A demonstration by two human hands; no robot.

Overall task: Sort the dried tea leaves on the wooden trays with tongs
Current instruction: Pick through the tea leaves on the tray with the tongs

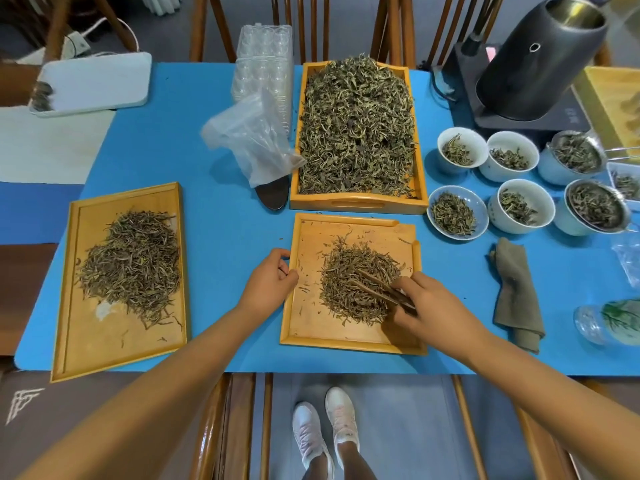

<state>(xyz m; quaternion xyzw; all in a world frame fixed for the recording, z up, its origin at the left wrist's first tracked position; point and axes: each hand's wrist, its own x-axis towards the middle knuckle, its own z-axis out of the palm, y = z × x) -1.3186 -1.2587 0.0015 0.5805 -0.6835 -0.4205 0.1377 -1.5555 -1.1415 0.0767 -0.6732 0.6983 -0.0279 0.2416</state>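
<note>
A blue worktop (214,140) was seen from above, with 3 wooden trays laid on it. The near tray (346,334), at about 6 o'clock in the layout, carried a heap of dried tea leaves (349,271) right of its centre, with loose leaves scattered over the bare wood. The right hand (420,306) was held over the heap's 4 o'clock edge, its fingers (403,284) closed round a pair of dark wooden tongs (379,289) whose tips were pushed into the leaves towards 10 o'clock. The left hand (270,282) was rested at the tray's 9 o'clock rim, fingers curled over the edge and gripping it. A second flat tray (69,334) lay at 8 o'clock, bearing a wider spread of thin leaves (133,265). A deeper tray (356,204) at 12 o'clock was filled to the walls with coarser green leaves (356,129). Just to its 9 o'clock side a crumpled clear plastic bag (249,140) was seen. At 2 o'clock, several white cups (462,150) holding leaf samples were grouped, and a folded grey-green cloth (516,292) lay at 3 o'clock. A black kettle (540,60) stood at 1 o'clock.
</note>
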